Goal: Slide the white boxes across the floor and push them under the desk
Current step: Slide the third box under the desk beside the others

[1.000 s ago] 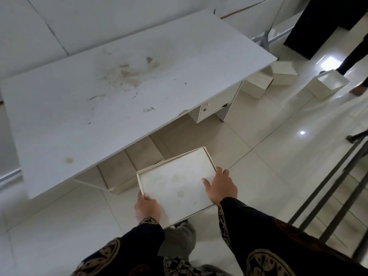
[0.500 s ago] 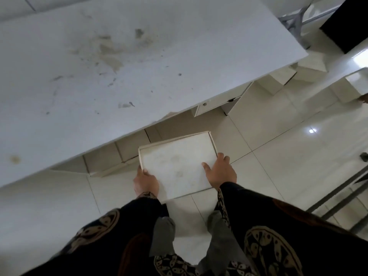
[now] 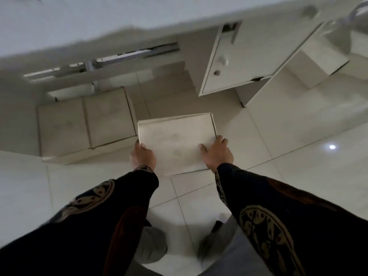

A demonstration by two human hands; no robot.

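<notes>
A flat white box (image 3: 175, 140) lies on the tiled floor at the mouth of the space under the white desk (image 3: 79, 20). My left hand (image 3: 143, 157) grips its near left corner, fingers over the edge. My right hand (image 3: 217, 154) presses on its near right part, thumb on the top face. Two more white boxes (image 3: 85, 124) lie side by side on the floor under the desk, just left of the held box and touching its left side.
The desk's drawer unit (image 3: 237, 62) with round knobs stands to the right of the held box. Metal rails (image 3: 127, 56) run under the desktop. Another white box (image 3: 326, 56) sits beyond the unit at far right. My feet (image 3: 151, 246) stand on glossy tiles.
My head has dropped lower, so the underside of the desk now shows. The box has slid forward toward the desk, beside the two boxes there, with both hands still on it.
</notes>
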